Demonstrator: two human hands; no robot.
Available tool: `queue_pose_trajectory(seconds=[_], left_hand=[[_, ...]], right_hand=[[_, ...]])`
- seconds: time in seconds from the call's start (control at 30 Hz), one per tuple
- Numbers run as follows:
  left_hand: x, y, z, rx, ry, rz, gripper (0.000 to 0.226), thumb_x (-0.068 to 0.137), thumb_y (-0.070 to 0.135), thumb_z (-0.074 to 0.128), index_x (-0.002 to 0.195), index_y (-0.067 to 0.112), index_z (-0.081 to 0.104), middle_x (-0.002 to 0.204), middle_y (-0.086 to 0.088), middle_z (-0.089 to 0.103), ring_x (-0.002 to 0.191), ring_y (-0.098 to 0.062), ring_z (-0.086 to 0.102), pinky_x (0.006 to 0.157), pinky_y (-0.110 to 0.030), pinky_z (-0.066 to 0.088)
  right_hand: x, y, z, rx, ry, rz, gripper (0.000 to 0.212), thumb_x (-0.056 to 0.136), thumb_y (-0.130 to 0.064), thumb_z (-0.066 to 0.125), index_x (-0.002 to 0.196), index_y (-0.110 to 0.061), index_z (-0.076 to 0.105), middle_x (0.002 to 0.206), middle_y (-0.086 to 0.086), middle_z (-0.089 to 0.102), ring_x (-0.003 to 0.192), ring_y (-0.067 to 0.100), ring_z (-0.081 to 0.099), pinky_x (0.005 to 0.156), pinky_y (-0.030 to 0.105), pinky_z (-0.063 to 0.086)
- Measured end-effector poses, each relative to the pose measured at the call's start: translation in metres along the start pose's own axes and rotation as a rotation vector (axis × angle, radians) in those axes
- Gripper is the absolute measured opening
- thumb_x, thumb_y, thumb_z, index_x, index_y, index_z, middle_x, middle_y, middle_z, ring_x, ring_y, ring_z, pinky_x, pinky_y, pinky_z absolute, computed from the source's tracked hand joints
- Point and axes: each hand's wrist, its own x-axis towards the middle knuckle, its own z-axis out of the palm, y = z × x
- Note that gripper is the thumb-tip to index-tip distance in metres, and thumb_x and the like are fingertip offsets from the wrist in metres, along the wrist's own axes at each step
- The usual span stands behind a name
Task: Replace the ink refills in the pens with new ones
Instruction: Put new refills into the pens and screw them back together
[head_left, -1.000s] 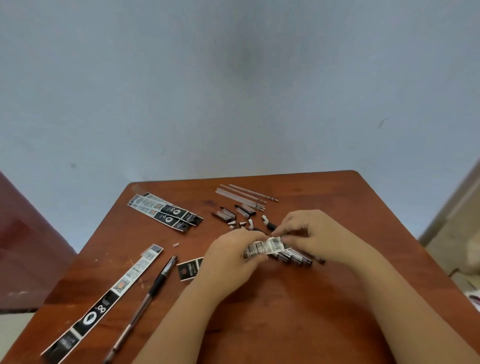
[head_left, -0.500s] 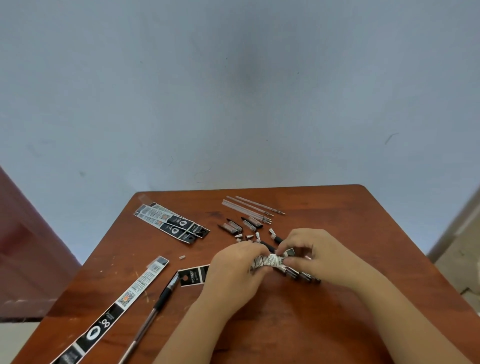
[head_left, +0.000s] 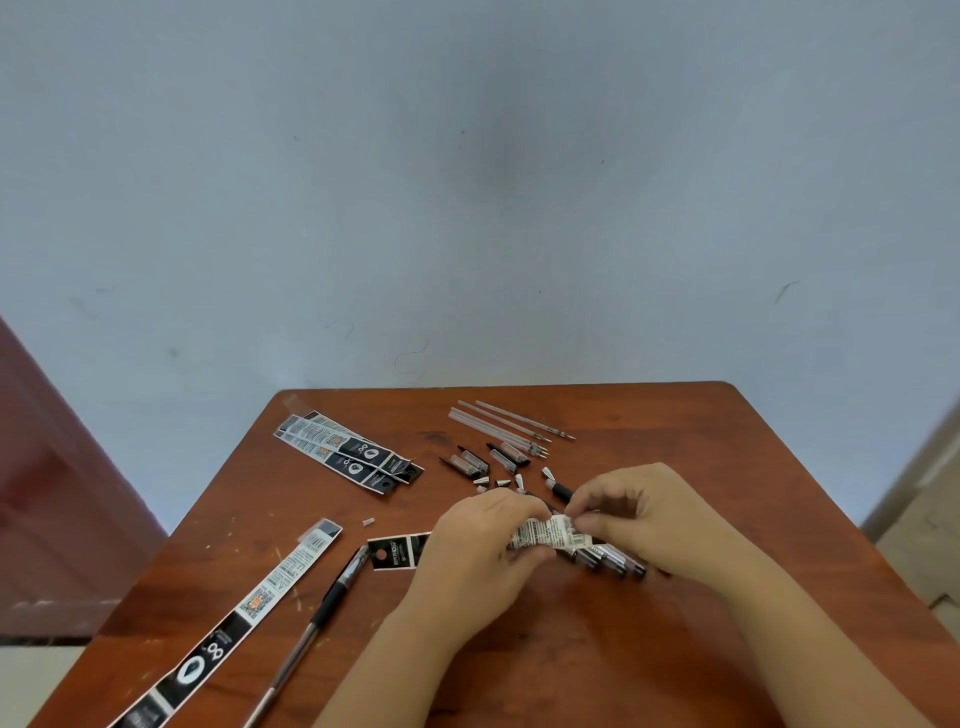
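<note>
Both hands on one wrapper: our left hand (head_left: 480, 540) curls its fingers round the near end of the crumpled printed refill packet (head_left: 548, 532), and our right hand (head_left: 631, 512) pinches its other end between thumb and fingertips. From the head view, that packet sits just above the brown table (head_left: 571, 649), right at the middle, with a row of dark pen pieces (head_left: 613, 558) lying under our right hand. Beyond the hands we see small caps and tips (head_left: 498, 475) scattered about, and farther back a cluster of clear refill tubes (head_left: 506, 428) lying side by side. Over on the left, a black-gripped pen (head_left: 324, 610) lies slantwise beside a long flattened packet strip (head_left: 249, 608). Two more flat packets (head_left: 348, 452) are stacked near the far left corner, and a small black card scrap (head_left: 397, 551) peeks out by our left hand.
</note>
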Motion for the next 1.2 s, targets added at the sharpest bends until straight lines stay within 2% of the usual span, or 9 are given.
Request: queue_pose_trajectory(seconds=[0.13,0.3,0.47,0.63,0.77,0.9,1.03,1.1,1.2], left_hand=[[0.0,0.0,0.0,-0.04,-0.014,-0.013,0.032,0.067,0.042,0.056,0.089,0.019,0.063,0.081,0.002,0.068,0.084,-0.006,0.052,0.075,-0.019,0.041],[0.001,0.001,-0.004,-0.073,0.016,-0.059,0.034,0.07,0.031,0.061,0.097,0.011,0.069,0.093,0.0,0.07,0.095,-0.005,0.052,0.081,-0.018,0.042],[0.001,0.004,-0.005,-0.07,0.003,-0.09,0.032,0.074,0.03,0.064,0.1,0.012,0.068,0.098,0.0,0.069,0.094,-0.005,0.054,0.084,-0.018,0.04],[0.001,0.003,-0.006,-0.024,0.004,-0.089,0.027,0.08,0.024,0.066,0.105,0.014,0.065,0.102,0.002,0.066,0.098,-0.009,0.056,0.084,-0.016,0.037],[0.001,0.0,-0.004,0.036,-0.01,-0.062,0.028,0.07,0.029,0.062,0.093,0.014,0.069,0.087,0.003,0.069,0.089,-0.005,0.052,0.074,-0.015,0.041],[0.002,-0.002,-0.006,0.054,-0.026,-0.051,0.019,0.066,0.024,0.066,0.083,0.016,0.069,0.075,0.005,0.068,0.081,-0.006,0.053,0.067,-0.008,0.038],[0.003,-0.005,-0.011,0.051,0.058,-0.082,0.021,0.078,0.019,0.068,0.099,0.014,0.068,0.094,0.005,0.068,0.086,0.001,0.052,0.078,-0.009,0.034],[0.003,-0.006,-0.012,0.053,0.076,-0.079,0.023,0.08,0.019,0.067,0.102,0.014,0.067,0.098,0.005,0.067,0.089,-0.001,0.052,0.08,-0.011,0.034],[0.003,-0.006,-0.012,0.085,0.022,-0.099,0.019,0.071,0.022,0.067,0.089,0.017,0.07,0.084,0.006,0.07,0.078,-0.007,0.062,0.07,-0.012,0.039]], right_hand=[[0.002,0.005,0.005,-0.083,0.019,-0.065,0.014,0.077,0.0,0.063,0.077,-0.011,0.071,0.066,-0.019,0.058,0.07,-0.012,0.056,0.064,0.005,0.041],[0.003,0.01,0.009,-0.12,0.014,-0.177,0.038,0.081,-0.005,0.055,0.067,-0.039,0.048,0.073,-0.022,0.054,0.082,-0.006,0.052,0.067,0.008,0.04],[0.003,0.011,0.01,-0.141,-0.007,-0.192,0.042,0.081,-0.002,0.056,0.068,-0.04,0.045,0.075,-0.02,0.052,0.082,-0.004,0.051,0.067,0.008,0.039],[0.002,0.01,0.011,-0.171,-0.006,-0.181,0.037,0.079,-0.011,0.062,0.068,-0.041,0.044,0.078,-0.017,0.053,0.076,0.011,0.052,0.067,0.017,0.04],[0.004,0.011,0.015,-0.208,0.023,-0.198,0.038,0.081,-0.009,0.058,0.067,-0.039,0.041,0.076,-0.017,0.049,0.076,0.007,0.049,0.067,0.01,0.037],[0.004,0.012,0.017,-0.156,0.039,-0.238,0.024,0.078,-0.019,0.048,0.066,-0.037,0.038,0.086,-0.014,0.048,0.08,0.004,0.047,0.069,0.007,0.037],[0.001,0.016,0.008,-0.057,0.073,-0.257,0.006,0.074,-0.035,0.042,0.069,-0.033,0.043,0.104,-0.015,0.047,0.095,0.002,0.048,0.081,0.008,0.041],[0.001,0.018,0.003,-0.073,0.071,-0.253,0.01,0.071,-0.041,0.04,0.068,-0.032,0.045,0.105,-0.016,0.049,0.097,0.002,0.049,0.082,0.011,0.042],[0.004,0.018,0.004,-0.205,0.057,-0.224,0.026,0.069,-0.054,0.037,0.065,-0.03,0.045,0.093,-0.017,0.051,0.087,0.0,0.05,0.076,0.014,0.043]])
